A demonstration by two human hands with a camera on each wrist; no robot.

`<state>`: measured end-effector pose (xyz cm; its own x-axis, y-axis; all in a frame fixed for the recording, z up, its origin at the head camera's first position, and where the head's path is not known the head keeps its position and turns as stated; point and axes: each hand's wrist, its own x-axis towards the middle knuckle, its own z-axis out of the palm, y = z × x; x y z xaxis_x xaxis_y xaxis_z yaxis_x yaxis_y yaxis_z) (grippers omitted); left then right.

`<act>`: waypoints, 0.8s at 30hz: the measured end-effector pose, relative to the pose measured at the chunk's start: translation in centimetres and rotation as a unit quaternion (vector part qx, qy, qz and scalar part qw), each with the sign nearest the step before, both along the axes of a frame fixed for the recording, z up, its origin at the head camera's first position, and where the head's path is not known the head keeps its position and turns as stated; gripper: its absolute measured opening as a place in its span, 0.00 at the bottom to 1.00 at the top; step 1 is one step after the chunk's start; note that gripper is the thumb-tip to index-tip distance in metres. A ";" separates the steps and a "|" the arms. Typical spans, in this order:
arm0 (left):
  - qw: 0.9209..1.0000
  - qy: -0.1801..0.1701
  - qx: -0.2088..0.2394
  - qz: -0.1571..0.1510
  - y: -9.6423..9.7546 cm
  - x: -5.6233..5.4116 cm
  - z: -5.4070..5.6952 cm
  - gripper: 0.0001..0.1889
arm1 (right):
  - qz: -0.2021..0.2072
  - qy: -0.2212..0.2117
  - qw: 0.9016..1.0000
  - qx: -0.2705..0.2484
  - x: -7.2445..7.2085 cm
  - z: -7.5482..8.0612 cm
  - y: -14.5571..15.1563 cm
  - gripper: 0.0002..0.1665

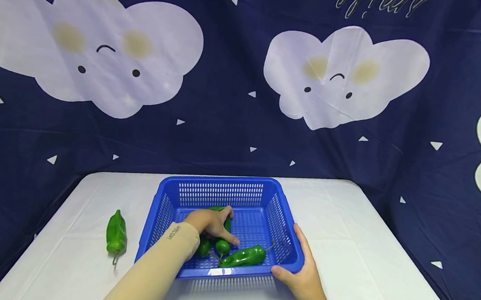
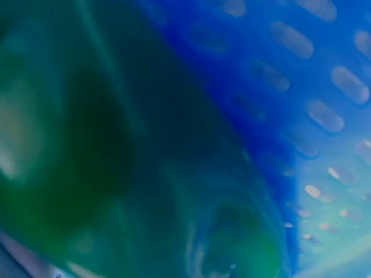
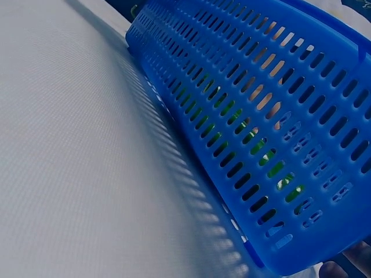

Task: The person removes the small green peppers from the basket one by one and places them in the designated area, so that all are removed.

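Inside the blue plastic basket (image 1: 209, 274), my left hand (image 1: 213, 223) lies over several green peppers, its thumb and a finger spread apart. The other fingers are hidden, so I cannot tell whether they grip a pepper. One glossy green pepper (image 1: 244, 257) lies along the basket's front wall, and the round end of another pepper (image 1: 222, 246) shows below the hand. Very close and blurred, a green pepper (image 2: 116, 145) fills much of the left wrist view. With thumb on the front rim and fingers along the side, my right hand (image 1: 305, 273) holds the basket's front right corner.
A single green pepper (image 1: 116, 234) lies on the white table (image 1: 355, 253), left of the basket. Behind the table hangs a dark blue curtain (image 1: 224, 139) with cloud prints. Through the basket's slotted side (image 3: 249, 116), green peppers show in the right wrist view.
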<state>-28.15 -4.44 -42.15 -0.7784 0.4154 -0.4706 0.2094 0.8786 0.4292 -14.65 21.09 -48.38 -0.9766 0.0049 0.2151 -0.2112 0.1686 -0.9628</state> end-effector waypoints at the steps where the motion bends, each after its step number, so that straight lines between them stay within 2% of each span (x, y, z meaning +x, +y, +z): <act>1: 1.000 0.000 0.000 -0.001 0.0 0.0 0.0 0.40 | 0.000 0.002 1.000 0.000 0.0 0.0 0.0 0.67; 24: 0.999 0.042 -0.032 0.000 0.1 0.2 0.0 0.39 | 0.017 0.013 1.000 -0.009 0.0 -0.1 0.0 0.66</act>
<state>-27.98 -4.35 -42.19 -0.8169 0.3857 -0.4288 0.2418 0.9040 0.3526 -14.67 21.11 -48.43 -0.9702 -0.0244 0.2411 -0.2421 0.1424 -0.9597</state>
